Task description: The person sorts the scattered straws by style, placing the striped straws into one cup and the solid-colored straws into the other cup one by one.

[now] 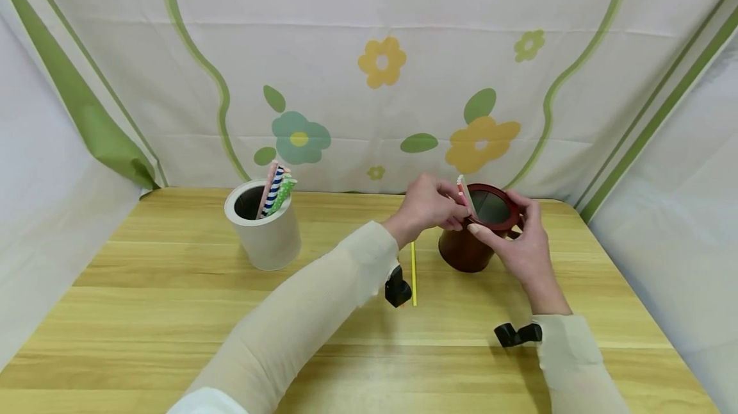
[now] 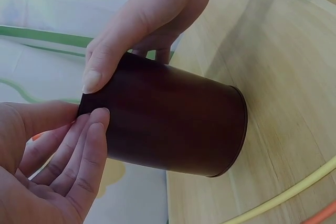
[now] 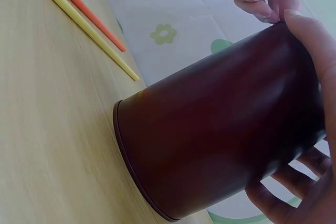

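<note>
A dark red-brown cylindrical container (image 1: 464,250) stands at the right of the table, its round mouth facing up. My right hand (image 1: 527,247) grips its right side, thumb along the near rim and fingers curled round the far side. With thumb and fingertips, my left hand (image 1: 429,206) pinches the left part of the rim, as the left wrist view shows the container wall (image 2: 173,119) between both hands. Thin red and white sticks like straws (image 1: 462,188) rise beside the left fingertips; their lower ends are hidden.
A white cylindrical holder (image 1: 268,244) at the left holds several patterned paper straws (image 1: 277,193), pink, navy-striped and green dotted. Between the containers a yellow stick (image 1: 414,279) and an orange stick (image 3: 89,14) lie on the wooden table. A flowered curtain (image 1: 346,81) hangs behind.
</note>
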Demonstrator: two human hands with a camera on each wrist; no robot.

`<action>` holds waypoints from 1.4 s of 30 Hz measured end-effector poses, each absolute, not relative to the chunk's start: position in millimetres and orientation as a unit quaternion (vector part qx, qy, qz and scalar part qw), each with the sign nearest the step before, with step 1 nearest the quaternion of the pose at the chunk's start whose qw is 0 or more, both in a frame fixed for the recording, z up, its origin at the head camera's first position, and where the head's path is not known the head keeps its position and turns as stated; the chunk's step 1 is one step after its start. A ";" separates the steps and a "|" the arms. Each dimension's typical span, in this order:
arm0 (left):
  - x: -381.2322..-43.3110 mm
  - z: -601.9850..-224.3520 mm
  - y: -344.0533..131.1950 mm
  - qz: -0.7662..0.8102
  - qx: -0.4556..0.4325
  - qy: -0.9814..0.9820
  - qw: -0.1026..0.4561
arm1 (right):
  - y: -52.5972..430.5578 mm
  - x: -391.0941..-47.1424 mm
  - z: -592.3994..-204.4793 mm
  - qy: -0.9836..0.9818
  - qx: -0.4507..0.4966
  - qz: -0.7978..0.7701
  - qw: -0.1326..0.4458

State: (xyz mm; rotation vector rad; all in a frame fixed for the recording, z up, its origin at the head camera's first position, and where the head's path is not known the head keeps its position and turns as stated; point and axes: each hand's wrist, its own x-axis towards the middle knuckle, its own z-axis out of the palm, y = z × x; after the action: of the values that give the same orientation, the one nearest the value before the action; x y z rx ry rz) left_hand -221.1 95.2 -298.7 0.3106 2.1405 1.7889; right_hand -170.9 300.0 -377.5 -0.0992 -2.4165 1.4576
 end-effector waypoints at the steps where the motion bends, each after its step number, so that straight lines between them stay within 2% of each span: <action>1: -220.9 -298.8 95.0 0.631 0.108 0.750 0.167 | 300.0 -171.1 -377.6 -0.845 -0.035 0.509 0.158; 20: -211.8 -281.8 76.1 0.706 0.102 0.682 0.162 | 302.2 -173.0 -379.7 -0.842 -0.030 0.515 0.159; 26: -212.9 -277.3 63.8 0.731 0.103 0.652 0.177 | 301.8 -173.3 -380.9 -0.841 -0.028 0.515 0.166; 42: -220.8 -303.2 25.9 0.747 0.089 0.621 0.219 | 301.2 -173.4 -380.8 -0.842 -0.033 0.513 0.165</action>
State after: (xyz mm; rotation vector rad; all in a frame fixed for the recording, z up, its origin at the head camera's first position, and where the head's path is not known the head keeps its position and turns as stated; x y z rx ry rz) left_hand -220.8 25.9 -303.2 0.2471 1.7187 2.0673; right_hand -173.4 301.2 -380.8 -0.0942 -2.3985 1.4615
